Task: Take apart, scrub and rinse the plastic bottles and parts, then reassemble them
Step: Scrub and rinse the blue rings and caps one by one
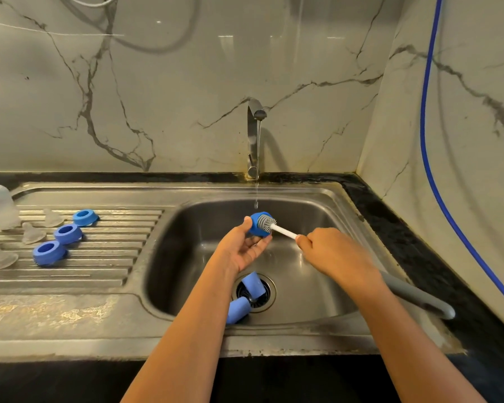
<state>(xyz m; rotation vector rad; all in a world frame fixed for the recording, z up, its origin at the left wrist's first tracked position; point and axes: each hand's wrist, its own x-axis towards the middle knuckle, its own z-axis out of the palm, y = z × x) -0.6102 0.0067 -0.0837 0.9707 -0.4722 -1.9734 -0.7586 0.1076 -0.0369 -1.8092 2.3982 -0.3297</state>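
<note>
Resting on drainboard [99, 257], blue rings [67, 233], nipples [32, 234], caps [253, 285] over drain [264, 298]

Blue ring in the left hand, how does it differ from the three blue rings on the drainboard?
The held ring is tipped on its side over the basin, the bottle brush pressed into it; the drainboard rings lie flat, untouched. Both are blue, alike in shape.

Two blue caps [246, 295] lie over the sink [312, 286] drain beneath the arms, while its right half offers open room.
</note>
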